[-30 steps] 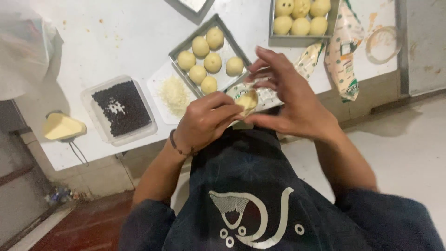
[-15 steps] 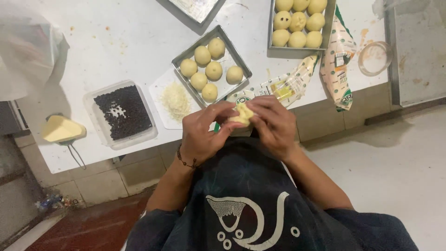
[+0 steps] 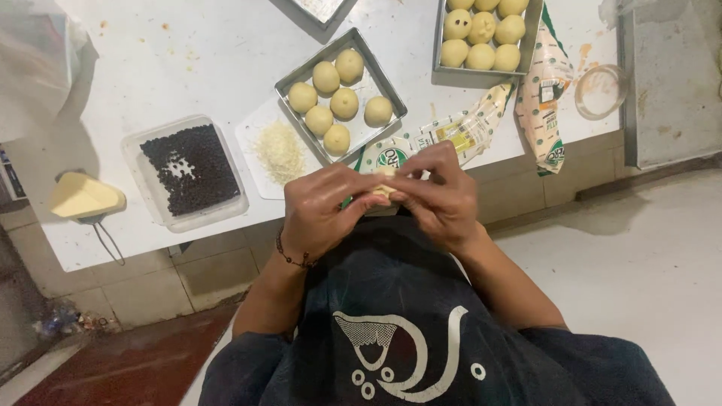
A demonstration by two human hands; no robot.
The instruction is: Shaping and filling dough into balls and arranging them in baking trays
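My left hand (image 3: 327, 207) and my right hand (image 3: 440, 197) are pressed together at the counter's front edge, both pinching a small pale yellow piece of dough (image 3: 382, 191) that barely shows between the fingertips. Just beyond them a grey metal tray (image 3: 295, 75) holds several round dough balls (image 3: 344, 103). A white plate with grated cheese (image 3: 279, 153) lies left of that tray. A clear tub of dark small pieces (image 3: 189, 169) stands further left.
A second tray of dough balls (image 3: 482, 34) sits at the back right on the white counter (image 3: 173, 53). Crumpled plastic packets (image 3: 470, 128) and a bag (image 3: 549, 98) lie near the edge, with a glass dish (image 3: 600, 92) beside them. A yellow block (image 3: 84, 197) rests at far left.
My hands have closed tighter over the dough, so less of it shows. The view has shifted, bringing the hands lower and nearer my body.
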